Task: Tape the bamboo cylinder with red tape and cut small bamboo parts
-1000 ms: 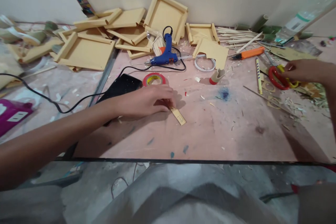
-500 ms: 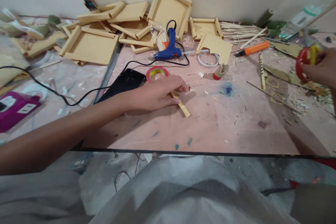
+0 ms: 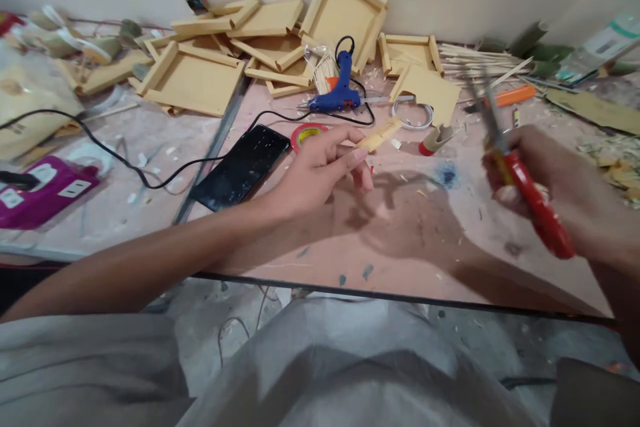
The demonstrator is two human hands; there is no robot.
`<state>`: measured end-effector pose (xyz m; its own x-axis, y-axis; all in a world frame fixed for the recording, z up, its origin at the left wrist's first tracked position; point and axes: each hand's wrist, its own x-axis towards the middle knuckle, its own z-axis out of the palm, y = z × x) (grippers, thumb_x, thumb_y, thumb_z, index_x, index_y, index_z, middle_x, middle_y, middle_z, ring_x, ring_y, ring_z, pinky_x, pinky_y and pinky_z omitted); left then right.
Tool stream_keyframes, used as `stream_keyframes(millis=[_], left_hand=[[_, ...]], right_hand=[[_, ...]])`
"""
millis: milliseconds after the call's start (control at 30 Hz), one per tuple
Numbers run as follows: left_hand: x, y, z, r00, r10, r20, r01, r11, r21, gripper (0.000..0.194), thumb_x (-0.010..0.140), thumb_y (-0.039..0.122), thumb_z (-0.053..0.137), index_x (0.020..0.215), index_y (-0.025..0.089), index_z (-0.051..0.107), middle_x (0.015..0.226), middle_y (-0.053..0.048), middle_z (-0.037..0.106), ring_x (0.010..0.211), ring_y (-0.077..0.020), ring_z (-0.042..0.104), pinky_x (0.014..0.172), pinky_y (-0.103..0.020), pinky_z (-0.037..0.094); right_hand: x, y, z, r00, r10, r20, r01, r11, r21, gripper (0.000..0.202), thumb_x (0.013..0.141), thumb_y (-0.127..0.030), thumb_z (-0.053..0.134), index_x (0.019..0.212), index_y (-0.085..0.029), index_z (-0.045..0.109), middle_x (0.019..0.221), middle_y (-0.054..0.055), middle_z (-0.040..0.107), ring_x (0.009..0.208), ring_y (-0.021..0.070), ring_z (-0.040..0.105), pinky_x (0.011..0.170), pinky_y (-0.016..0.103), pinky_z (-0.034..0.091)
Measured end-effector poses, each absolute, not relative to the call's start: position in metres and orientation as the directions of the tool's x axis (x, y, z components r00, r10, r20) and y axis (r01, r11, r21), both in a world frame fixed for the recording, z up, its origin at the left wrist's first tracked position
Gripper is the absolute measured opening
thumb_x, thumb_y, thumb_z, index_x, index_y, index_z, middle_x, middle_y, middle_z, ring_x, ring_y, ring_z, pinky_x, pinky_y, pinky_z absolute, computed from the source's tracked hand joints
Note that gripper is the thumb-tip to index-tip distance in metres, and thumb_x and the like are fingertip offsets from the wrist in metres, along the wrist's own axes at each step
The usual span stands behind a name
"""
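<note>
Between the thumb and fingers of my left hand (image 3: 335,163), a flat pale strip (image 3: 381,136), bamboo or wood by its look, is pinched. It is lifted off the table and points to the upper right. My right hand (image 3: 555,180) grips scissors (image 3: 533,197) with red and yellow handles. The blades are apart and point up and away, somewhat blurred. A roll of red tape (image 3: 301,135) lies just behind my left hand, and a black phone (image 3: 245,167) lies left of it. A short cut tube with a red base (image 3: 436,140) stands between the two hands.
A blue glue gun (image 3: 337,90) lies behind the hands, its black cord running left toward a purple power strip (image 3: 47,190). Several tan box frames (image 3: 197,77) are piled at the back. Thin sticks (image 3: 480,60), an orange cutter (image 3: 515,95) and a plastic bottle (image 3: 603,47) lie back right.
My left hand has raised the strip from the table and turned it to point away. My right hand has brought the scissors in from the far right, blades now visible and apart.
</note>
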<state>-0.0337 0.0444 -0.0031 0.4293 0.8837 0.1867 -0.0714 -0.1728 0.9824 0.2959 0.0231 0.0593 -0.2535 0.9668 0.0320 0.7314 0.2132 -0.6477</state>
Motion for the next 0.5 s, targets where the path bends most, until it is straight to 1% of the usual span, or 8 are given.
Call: stream_keyframes(millis=[33,67,100,200,267,333,433,500], left_hand=[[-0.033,0.043,-0.003,0.411,0.893,0.185,-0.111,-0.152,0.982,0.023,0.107,0.04,0.066,0.105,0.018,0.062,0.072,-0.001,0.077,0.062,-0.0141,0.071,0.064,-0.024,0.047],[-0.033,0.041,-0.003,0.39,0.903,0.181,-0.141,-0.136,0.981,0.023,0.107,0.04,0.065,0.104,0.017,0.064,0.069,-0.001,0.076,0.06,-0.0136,0.07,0.064,-0.024,0.048],[-0.033,0.039,-0.002,0.369,0.913,0.175,-0.166,-0.121,0.979,0.023,0.107,0.039,0.066,0.103,0.017,0.065,0.066,0.0,0.073,0.057,-0.0131,0.067,0.062,-0.024,0.047],[-0.033,0.034,0.002,0.307,0.943,0.129,-0.214,-0.064,0.975,0.025,0.102,0.042,0.072,0.098,0.018,0.065,0.059,0.005,0.063,0.046,-0.0103,0.056,0.05,-0.022,0.041],[-0.032,0.029,0.003,0.303,0.948,0.093,-0.213,-0.028,0.977,0.03,0.101,0.045,0.073,0.093,0.018,0.064,0.057,0.007,0.055,0.042,-0.0084,0.049,0.044,-0.021,0.035],[-0.03,0.025,0.004,0.343,0.937,0.071,-0.184,-0.007,0.983,0.033,0.104,0.046,0.07,0.089,0.018,0.063,0.054,0.008,0.051,0.04,-0.007,0.042,0.042,-0.021,0.03],[-0.026,0.017,0.005,0.42,0.907,0.045,-0.103,-0.002,0.995,0.033,0.108,0.044,0.064,0.088,0.018,0.063,0.048,0.009,0.047,0.039,-0.0066,0.038,0.043,-0.02,0.029],[-0.024,0.013,0.006,0.44,0.897,0.03,-0.049,-0.009,0.999,0.033,0.111,0.041,0.061,0.088,0.018,0.064,0.046,0.009,0.046,0.04,-0.0067,0.038,0.045,-0.019,0.029]], right_hand=[[0.287,0.018,0.059,-0.316,0.948,-0.046,0.747,0.219,-0.628,0.057,0.08,-0.077,0.076,0.102,-0.027,0.058,0.085,0.002,0.065,0.072,0.0228,0.058,0.064,0.038,0.043],[0.281,0.013,0.058,-0.352,0.932,-0.086,0.756,0.228,-0.613,0.053,0.083,-0.072,0.077,0.103,-0.027,0.058,0.084,0.001,0.065,0.071,0.0226,0.058,0.064,0.037,0.042],[0.276,0.009,0.056,-0.374,0.918,-0.134,0.763,0.222,-0.608,0.049,0.085,-0.066,0.078,0.106,-0.027,0.058,0.087,0.001,0.067,0.075,0.0236,0.061,0.066,0.037,0.044],[0.266,0.002,0.049,-0.432,0.876,-0.217,0.739,0.206,-0.642,0.042,0.088,-0.054,0.08,0.111,-0.027,0.057,0.095,0.001,0.071,0.083,0.0256,0.064,0.07,0.037,0.046],[0.262,-0.001,0.046,-0.477,0.846,-0.238,0.699,0.201,-0.686,0.041,0.089,-0.053,0.08,0.11,-0.027,0.056,0.095,0.001,0.071,0.082,0.025,0.063,0.069,0.036,0.046],[0.257,-0.003,0.043,-0.511,0.824,-0.246,0.668,0.201,-0.716,0.041,0.091,-0.054,0.079,0.111,-0.027,0.055,0.096,0.001,0.07,0.084,0.0247,0.063,0.07,0.036,0.046],[0.253,-0.004,0.04,-0.544,0.798,-0.259,0.639,0.193,-0.745,0.036,0.097,-0.053,0.074,0.115,-0.027,0.055,0.096,0.0,0.07,0.087,0.0239,0.063,0.074,0.036,0.047],[0.251,-0.004,0.038,-0.561,0.784,-0.266,0.617,0.181,-0.766,0.032,0.099,-0.051,0.073,0.113,-0.027,0.056,0.095,-0.001,0.069,0.086,0.0229,0.062,0.076,0.036,0.048]])
